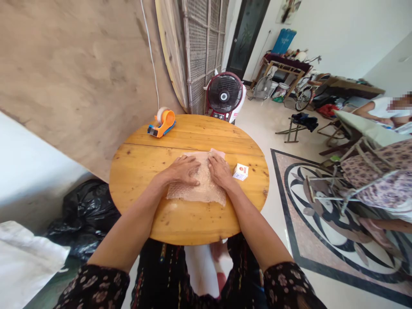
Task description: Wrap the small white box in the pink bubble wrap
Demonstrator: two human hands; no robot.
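Both hands, left hand (182,169) and right hand (220,171), press flat, fingers spread open, on bubble wrap (199,189) that could slide, nudging the small box (240,171) just beyond the right fingers off the bench (167,223).

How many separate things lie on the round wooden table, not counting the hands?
3: a tape dispenser at the far left edge, a sheet of bubble wrap in the middle under both hands, and a small box just right of it. Something pink shows beneath the wrap.

bright, even daylight fills the room; soft shadows lie under the hands on the round yellow wooden bench (193,223). strong fisheye bending at the edges; centre sharp.
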